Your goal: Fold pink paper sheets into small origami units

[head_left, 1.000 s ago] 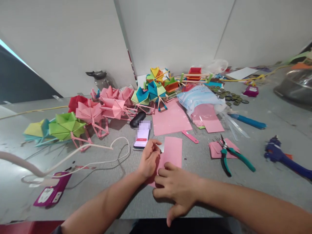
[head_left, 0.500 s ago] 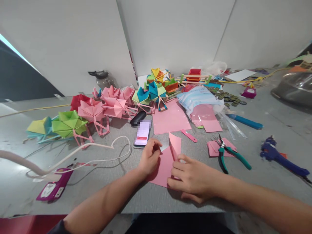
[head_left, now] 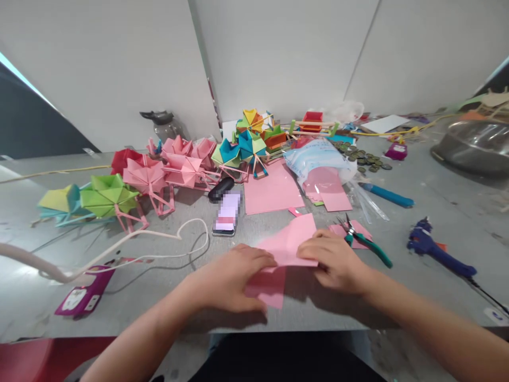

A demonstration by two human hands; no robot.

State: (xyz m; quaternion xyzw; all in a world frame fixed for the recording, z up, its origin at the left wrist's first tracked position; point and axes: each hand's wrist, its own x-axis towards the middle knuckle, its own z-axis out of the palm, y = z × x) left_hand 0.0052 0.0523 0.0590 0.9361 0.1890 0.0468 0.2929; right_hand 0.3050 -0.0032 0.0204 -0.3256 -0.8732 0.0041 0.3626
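Just on our side of the phone [head_left: 227,212] and to its right, a folded pink sheet [head_left: 292,239] spans our two hands above the table [head_left: 453,204]. Our right hand [head_left: 332,260], the farther from the phone, has the sheet's edge clamped between thumb and fingers, a grip that probably keeps the raised part in check. Our left hand [head_left: 234,276], nearer the phone, rests its fingers on the sheet, thumb spread well apart from them, seemingly to steady that side. The phone lies face up, perhaps for easy glances. Right of it, pliers [head_left: 358,237] rest across small pink pieces [head_left: 363,231], which they may weigh down; beyond it, a larger pink sheet [head_left: 270,193] lies flat, apparently kept clear of our hands.
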